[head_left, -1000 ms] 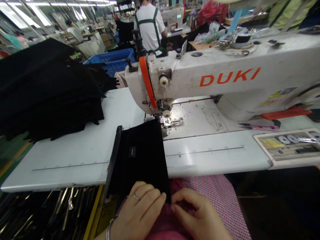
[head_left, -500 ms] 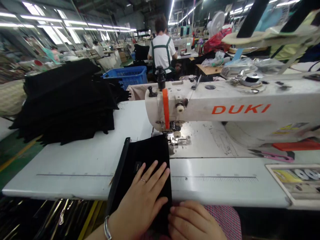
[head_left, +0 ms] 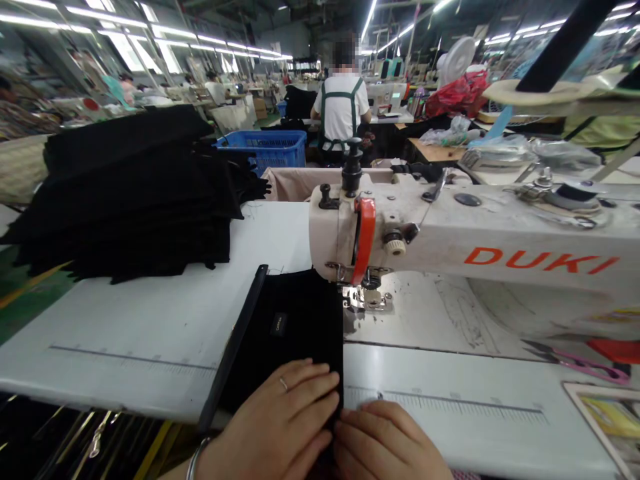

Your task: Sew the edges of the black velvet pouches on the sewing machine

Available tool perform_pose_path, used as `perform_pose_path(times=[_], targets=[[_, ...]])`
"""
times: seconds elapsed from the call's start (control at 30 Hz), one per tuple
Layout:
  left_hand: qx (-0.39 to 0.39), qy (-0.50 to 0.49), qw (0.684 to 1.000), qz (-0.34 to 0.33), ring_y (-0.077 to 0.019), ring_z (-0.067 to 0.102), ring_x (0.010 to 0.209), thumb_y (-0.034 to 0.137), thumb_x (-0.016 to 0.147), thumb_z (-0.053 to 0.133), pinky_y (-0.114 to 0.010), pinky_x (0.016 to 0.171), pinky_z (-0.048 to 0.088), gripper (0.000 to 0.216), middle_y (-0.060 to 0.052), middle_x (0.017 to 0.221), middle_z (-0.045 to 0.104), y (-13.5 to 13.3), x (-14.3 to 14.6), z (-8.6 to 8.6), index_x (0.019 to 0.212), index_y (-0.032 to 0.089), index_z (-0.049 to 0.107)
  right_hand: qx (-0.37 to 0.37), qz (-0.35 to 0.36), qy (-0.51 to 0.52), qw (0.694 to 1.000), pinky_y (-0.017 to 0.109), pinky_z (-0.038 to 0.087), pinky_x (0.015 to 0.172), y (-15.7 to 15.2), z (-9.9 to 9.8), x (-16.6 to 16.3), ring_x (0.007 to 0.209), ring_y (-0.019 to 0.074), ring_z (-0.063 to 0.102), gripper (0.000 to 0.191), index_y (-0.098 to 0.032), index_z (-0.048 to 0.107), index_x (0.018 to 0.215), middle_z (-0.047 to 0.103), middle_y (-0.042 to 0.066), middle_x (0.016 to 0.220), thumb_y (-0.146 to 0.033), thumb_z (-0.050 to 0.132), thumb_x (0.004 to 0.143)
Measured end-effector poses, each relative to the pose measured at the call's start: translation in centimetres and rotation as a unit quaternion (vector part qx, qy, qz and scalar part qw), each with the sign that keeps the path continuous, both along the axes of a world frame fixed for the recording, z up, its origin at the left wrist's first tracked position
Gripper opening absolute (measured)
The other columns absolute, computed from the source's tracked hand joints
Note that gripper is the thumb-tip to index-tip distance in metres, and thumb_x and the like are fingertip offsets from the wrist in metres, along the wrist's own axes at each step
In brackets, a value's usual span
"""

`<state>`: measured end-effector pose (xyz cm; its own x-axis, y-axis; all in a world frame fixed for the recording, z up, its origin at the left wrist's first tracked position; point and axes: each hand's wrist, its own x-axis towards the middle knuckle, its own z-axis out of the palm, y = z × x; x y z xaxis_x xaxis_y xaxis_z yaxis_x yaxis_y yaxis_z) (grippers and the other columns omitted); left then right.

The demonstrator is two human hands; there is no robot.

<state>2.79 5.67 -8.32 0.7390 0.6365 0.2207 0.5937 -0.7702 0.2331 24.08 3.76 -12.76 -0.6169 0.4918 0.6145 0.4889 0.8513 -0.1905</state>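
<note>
A black fabric piece (head_left: 300, 333) with a small woven label (head_left: 279, 325) lies on the sewing machine bed. Along its left side runs a dark zipper-like strip (head_left: 234, 347); its far right edge reaches the presser foot (head_left: 367, 300). My left hand (head_left: 285, 423) rests on the near part of the fabric, palm down, fingers extended and slightly bent, gripping nothing. Close by on the right, my right hand (head_left: 383, 440) has its fingers curled and pinched on the fabric's right edge. The thumb of that hand is hidden.
The white sewing machine (head_left: 450, 233) fills the right side. A tall pile of black fabric pieces (head_left: 135, 200) stands left. Pink thread snips (head_left: 585, 363) lie at right. Behind are a blue basket (head_left: 280, 150) and a seated co-worker (head_left: 341, 110), back turned.
My left hand has slid back toward me over the fabric, uncovering the label. My right hand stays at the edge. The camera view has shifted, so the machine appears farther right and lower.
</note>
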Motion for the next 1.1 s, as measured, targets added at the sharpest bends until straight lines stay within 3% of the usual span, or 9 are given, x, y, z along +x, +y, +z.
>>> perform_pose_path(times=[0.1,0.2,0.47,0.77,1.1], targets=[[-0.018,-0.084,0.996,-0.016,-0.0167,0.063,0.098,0.024,0.100,0.047,-0.031,0.091,0.052,0.021,-0.003,0.107,0.071,-0.4,-0.2,-0.4,0.103,0.018,0.066,-0.002,-0.004,0.007,1.000,0.026,0.058,0.080,0.7,0.4,0.1,0.086,0.0150,0.070,0.021,-0.021,0.071,0.097,0.075,0.001,0.094,-0.009,0.053,0.095],[-0.026,-0.102,0.994,-0.027,-0.0162,0.062,0.088,0.020,0.101,0.045,-0.031,0.082,0.053,0.022,-0.003,0.099,0.071,0.1,-0.4,-1.3,0.095,0.017,0.066,0.001,-0.015,0.014,1.000,0.027,0.057,0.082,1.3,0.4,0.2,0.089,0.0162,0.070,0.018,-0.020,0.070,0.099,0.075,0.003,0.097,-0.011,0.055,0.095],[-0.034,-0.133,0.988,-0.068,-0.0158,0.059,0.087,0.019,0.104,0.034,-0.029,0.080,0.050,0.026,-0.005,0.104,0.069,3.1,-0.7,-1.5,0.107,0.014,0.060,-0.005,-0.045,0.041,0.998,0.030,0.058,0.079,2.6,0.2,0.1,0.093,0.0178,0.067,0.027,-0.015,0.069,0.105,0.074,0.006,0.101,-0.015,0.042,0.101],[-0.059,-0.045,0.994,-0.075,-0.0190,0.057,0.100,0.011,0.098,0.044,-0.035,0.092,0.045,0.022,-0.004,0.113,0.065,6.2,-0.8,-1.7,0.112,0.016,0.060,-0.106,-0.025,0.010,0.994,0.040,0.056,0.087,4.6,1.1,0.8,0.104,0.0242,0.062,0.026,-0.010,0.063,0.119,0.068,0.009,0.117,-0.016,0.047,0.099],[0.002,-0.049,0.996,-0.077,-0.0172,0.060,0.101,0.006,0.092,0.049,-0.033,0.096,0.048,0.025,-0.004,0.108,0.069,10.3,-0.5,-1.9,0.110,0.016,0.063,-0.142,-0.048,-0.047,0.987,0.044,0.057,0.086,8.0,2.0,0.8,0.098,0.0260,0.063,0.030,-0.014,0.063,0.121,0.068,0.008,0.117,-0.014,0.056,0.092]])
